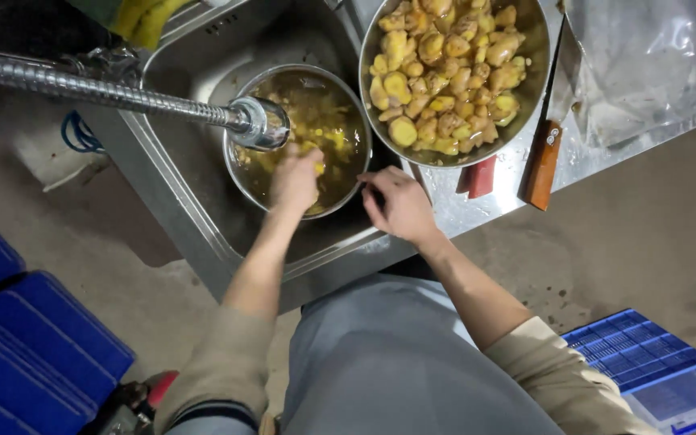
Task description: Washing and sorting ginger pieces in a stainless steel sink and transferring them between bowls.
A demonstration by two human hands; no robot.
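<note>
1. Nearest the camera: grey apron over the person's front, beige sleeves pushed up, a blue crate (646, 362) on the floor to the right, blue bins (18, 346) to the left.
2. Right hand (399, 203) rests on the near rim of the small steel bowl (239, 173), fingers curled narrow over the edge. It appears to steady the bowl; whether anything is in it cannot be told.
3. Left hand (295, 179) is inside the small steel bowl, fingers bent down into murky yellowish water. It looks closed around a ginger piece (317, 168), yellow showing at the fingertips, but the grip is partly hidden.
4. More ginger chunks lie in the water just beyond and beside the left hand, touching or near it.
5. The bowl sits in the steel sink (179, 169); the flexible tap head (261, 123) hangs over its far left rim. Flow not clear.
6. Progress, as a judgement: the big steel bowl (532, 80) on the worktop (606, 149), right of the sink, is heaped with peeled-looking pieces, so most seems done. A smaller batch is left in the water.
7. Beside it: a wooden-handled knife (543, 161), a red item (481, 177), and a clear plastic bag (646, 64) further right.
</note>
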